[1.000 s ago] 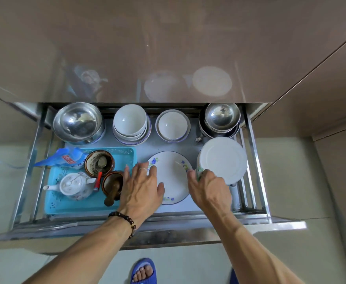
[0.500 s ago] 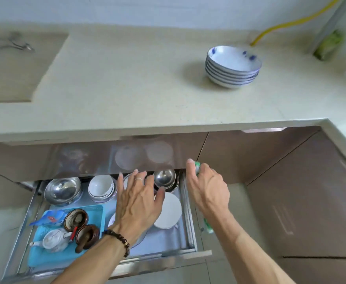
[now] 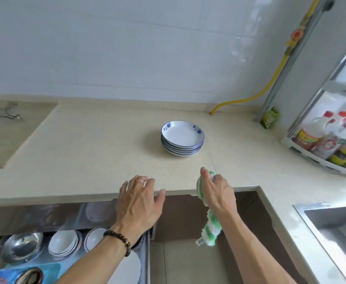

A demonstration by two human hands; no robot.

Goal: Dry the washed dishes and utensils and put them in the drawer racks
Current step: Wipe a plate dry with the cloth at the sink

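Note:
A stack of white plates with blue flowers stands on the beige counter. My left hand hovers at the counter's front edge, fingers spread and empty, a bead bracelet on its wrist. To its right, my right hand grips a green and white cloth that hangs down below it. Both hands are short of the plate stack. Below at the left, the open drawer holds steel bowls, white bowls and a white plate.
A steel sink sits at the lower right. A white rack of bottles stands at the right. A yellow hose runs along the wall. A recessed stove area lies at the left.
The view has lifted from the drawer to the counter. Both hands have risen from the plate in the drawer up to the counter edge; the right hand still holds the cloth.

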